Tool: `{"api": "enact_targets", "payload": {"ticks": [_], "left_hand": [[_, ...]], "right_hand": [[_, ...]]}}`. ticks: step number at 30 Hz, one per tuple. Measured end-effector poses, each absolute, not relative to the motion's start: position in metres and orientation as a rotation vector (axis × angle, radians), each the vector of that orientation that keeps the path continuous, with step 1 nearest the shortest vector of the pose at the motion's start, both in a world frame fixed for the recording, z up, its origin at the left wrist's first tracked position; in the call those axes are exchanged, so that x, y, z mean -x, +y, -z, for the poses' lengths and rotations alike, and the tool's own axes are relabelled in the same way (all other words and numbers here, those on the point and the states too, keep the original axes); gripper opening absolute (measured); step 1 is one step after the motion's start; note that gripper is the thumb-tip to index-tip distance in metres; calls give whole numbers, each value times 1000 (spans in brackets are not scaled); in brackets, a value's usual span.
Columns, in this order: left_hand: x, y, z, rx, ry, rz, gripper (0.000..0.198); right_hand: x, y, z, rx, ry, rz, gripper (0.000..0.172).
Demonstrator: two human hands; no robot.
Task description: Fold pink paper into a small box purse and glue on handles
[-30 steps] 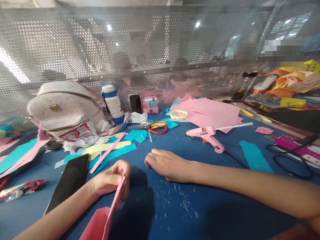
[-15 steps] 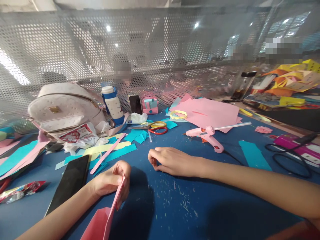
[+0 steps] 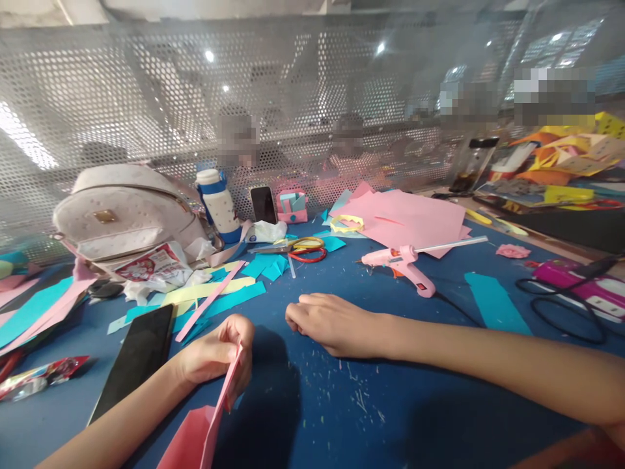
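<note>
My left hand (image 3: 217,355) pinches the edge of a folded piece of pink paper (image 3: 195,433) between thumb and fingers, above the blue tabletop (image 3: 336,404). The paper runs down past the bottom of the view. To the right of it, my right hand (image 3: 332,324) rests palm down on the table with its fingers curled in. What those fingers hold, if anything, is hidden. Beyond that hand lies a pink hot glue gun (image 3: 403,264) with a clear glue stick in its back. Scissors (image 3: 300,247) with red and yellow handles lie farther back.
A white backpack (image 3: 127,208), a bottle (image 3: 219,205) and pink sheets (image 3: 415,215) stand or lie at the back. Near my left forearm is a black phone (image 3: 139,352). Blue paper strips (image 3: 495,303) and a purple power strip (image 3: 579,290) are on the right.
My right hand has turned slightly and curled its fingers in more, shifting a little left and down. My left hand keeps its grip on the pink paper.
</note>
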State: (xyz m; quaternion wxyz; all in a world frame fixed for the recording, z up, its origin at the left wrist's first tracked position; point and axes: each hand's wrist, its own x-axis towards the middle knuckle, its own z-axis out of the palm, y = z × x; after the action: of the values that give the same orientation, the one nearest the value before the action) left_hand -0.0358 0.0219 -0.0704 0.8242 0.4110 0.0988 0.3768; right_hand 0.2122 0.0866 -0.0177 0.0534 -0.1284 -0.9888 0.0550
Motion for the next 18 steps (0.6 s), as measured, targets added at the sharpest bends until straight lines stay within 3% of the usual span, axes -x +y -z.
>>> {"api": "enact_targets", "payload": {"ticks": [6, 9, 18], "left_hand": [[36, 22, 71, -882, 219, -807, 13], [36, 22, 71, -893, 211, -795, 14], [36, 22, 71, -889, 212, -808, 14]], "right_hand": [[-219, 90, 2, 394, -2999, -392, 34], [-220, 91, -5, 424, -2959, -456, 24], [-214, 91, 6, 531, -2927, -424, 13]]}}
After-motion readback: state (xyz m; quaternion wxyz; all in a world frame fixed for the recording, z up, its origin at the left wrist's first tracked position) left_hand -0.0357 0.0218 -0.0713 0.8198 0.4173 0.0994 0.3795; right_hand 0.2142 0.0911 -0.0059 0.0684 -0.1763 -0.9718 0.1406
